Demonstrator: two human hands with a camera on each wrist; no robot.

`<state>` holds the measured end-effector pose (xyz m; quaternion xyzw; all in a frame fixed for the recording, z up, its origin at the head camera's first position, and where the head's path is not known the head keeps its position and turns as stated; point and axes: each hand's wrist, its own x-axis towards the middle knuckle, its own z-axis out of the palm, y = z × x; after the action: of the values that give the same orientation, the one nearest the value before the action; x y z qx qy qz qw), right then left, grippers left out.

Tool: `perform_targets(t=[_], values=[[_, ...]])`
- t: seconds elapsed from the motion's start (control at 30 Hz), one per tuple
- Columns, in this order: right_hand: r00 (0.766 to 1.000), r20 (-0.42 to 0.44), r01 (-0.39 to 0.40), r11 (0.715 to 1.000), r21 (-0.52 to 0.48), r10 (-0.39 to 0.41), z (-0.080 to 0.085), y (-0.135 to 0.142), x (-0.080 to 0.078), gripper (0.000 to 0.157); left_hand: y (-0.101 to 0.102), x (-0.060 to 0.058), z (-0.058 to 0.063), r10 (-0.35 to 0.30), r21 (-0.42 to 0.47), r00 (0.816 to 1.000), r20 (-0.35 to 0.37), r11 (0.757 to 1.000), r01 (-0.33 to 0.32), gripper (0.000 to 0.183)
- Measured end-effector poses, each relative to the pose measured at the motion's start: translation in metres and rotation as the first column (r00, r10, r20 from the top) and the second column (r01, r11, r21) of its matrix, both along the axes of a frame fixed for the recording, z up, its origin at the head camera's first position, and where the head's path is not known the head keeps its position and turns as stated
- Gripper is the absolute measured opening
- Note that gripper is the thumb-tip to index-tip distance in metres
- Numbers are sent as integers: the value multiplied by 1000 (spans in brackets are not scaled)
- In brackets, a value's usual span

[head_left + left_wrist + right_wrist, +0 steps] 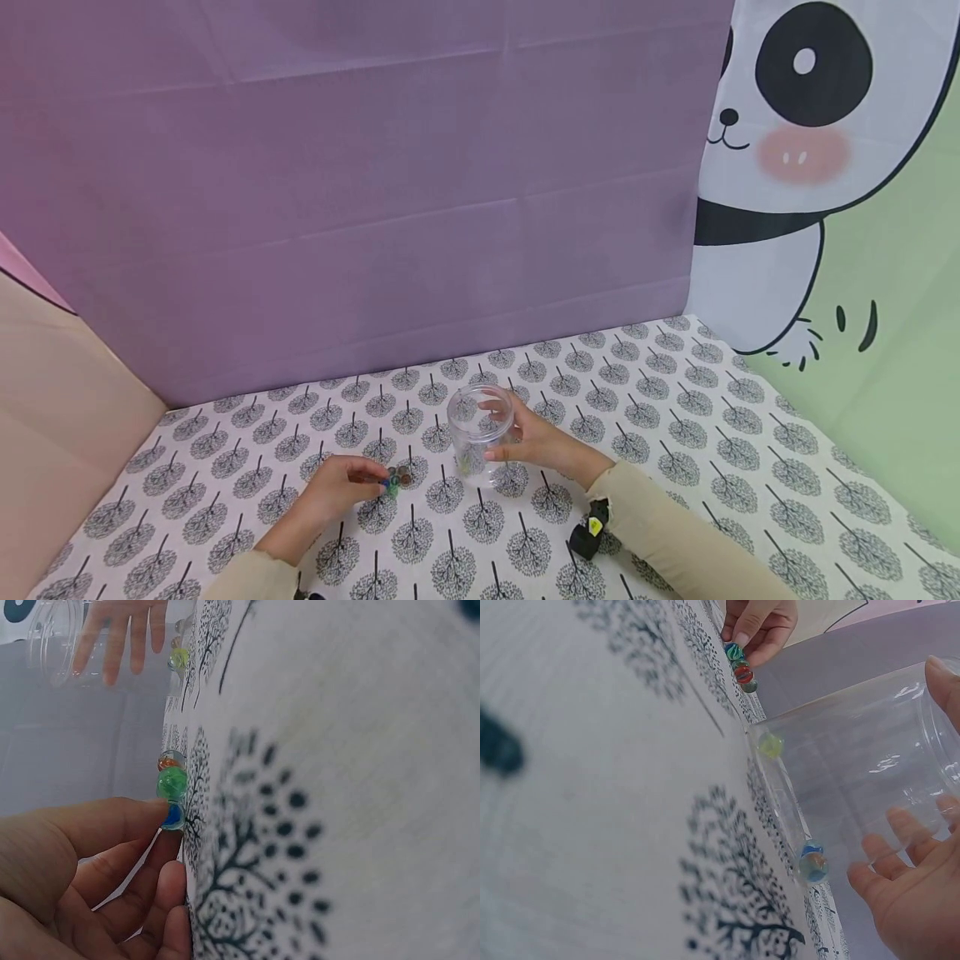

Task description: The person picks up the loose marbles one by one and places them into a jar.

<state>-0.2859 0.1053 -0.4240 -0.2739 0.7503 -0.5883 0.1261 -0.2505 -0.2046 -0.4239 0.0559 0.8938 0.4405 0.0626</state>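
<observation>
My left hand (336,487) is low over the cloth, pinching a blue marble (172,817) between thumb and finger. Against it sits a green marble (172,782), with an orange-swirled marble (168,762) just beyond; in the head view they form a small cluster. To the right, a clear jar (467,460) stands upright with its mouth uncovered. My right hand (531,437) grips the jar's right side near the top, thumb and fingers spread around the wall. Inside, on the jar's floor, lie a yellow marble (771,745) and blue and orange marbles (814,865).
A white cloth (660,533) printed with dark trees covers the table. Behind it hangs a purple curtain (360,200), and a panda-printed panel (870,275) borders the right side. A black wrist device (587,539) is at the right sleeve.
</observation>
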Motion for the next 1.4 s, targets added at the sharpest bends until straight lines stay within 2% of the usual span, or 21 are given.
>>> perform_targets(t=[0.37, 0.57, 0.87, 1.4], values=[[1000, 5, 8, 1000, 10, -8, 0, 0, 0, 89, 1, 0, 0, 2, -16, 1000, 0, 1000, -2, 18], [1000, 6, 5, 1000, 15, -5, 1, 0, 1, 91, 0, 0, -1, -21, -26, 1000, -9, 999, 21, 20], [1000, 3, -9, 1000, -2, 9, 2, 0, 1, 92, -1, -1, -1, -61, 17, 998, 5, 998, 61, 22], [1000, -4, 5, 1000, 6, -5, 1, 0, 0, 91, -2, -1, 0, -76, 21, 997, 6, 997, 76, 21]])
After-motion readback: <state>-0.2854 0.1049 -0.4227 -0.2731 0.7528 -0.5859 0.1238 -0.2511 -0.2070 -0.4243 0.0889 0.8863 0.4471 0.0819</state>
